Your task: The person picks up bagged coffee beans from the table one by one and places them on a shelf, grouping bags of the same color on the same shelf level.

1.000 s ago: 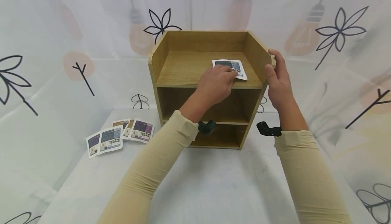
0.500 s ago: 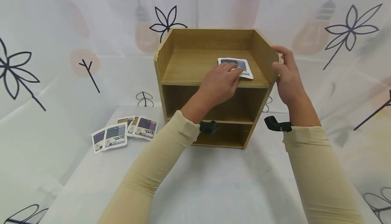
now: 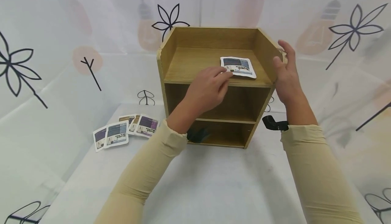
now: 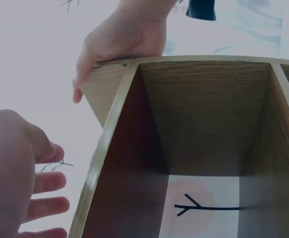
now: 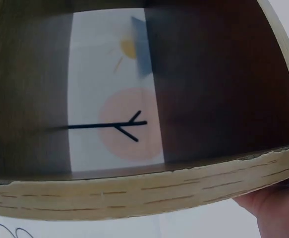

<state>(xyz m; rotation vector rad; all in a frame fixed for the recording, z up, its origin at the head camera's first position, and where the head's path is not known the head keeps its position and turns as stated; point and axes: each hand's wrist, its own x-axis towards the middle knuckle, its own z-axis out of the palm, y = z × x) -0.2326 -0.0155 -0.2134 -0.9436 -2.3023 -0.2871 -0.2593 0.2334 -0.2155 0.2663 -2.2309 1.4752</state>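
Observation:
A wooden shelf unit (image 3: 213,81) stands upright on the white surface, with a raised rim around its top board. On that top board, to the right, lies a flat white-edged packet (image 3: 239,67) with a blue printed label. My left hand (image 3: 207,86) hovers at the packet's near left edge, fingers loosely bent and holding nothing; whether the fingertips touch it I cannot tell. In the left wrist view the fingers of this left hand (image 4: 8,173) are spread. My right hand (image 3: 287,74) holds the unit's right side panel, thumb inside and fingers outside, index finger raised.
Several similar packets (image 3: 116,134) with purple, blue and brown labels lie overlapping to the left of the unit. Two lower compartments open toward me, the middle one (image 3: 235,101) above the bottom one. A patterned white sheet (image 3: 122,30) hangs around the back and sides.
My left hand has drawn back left and toward me from on top of the packet, which stays on the board. My right hand keeps its place, its index finger lifting a little.

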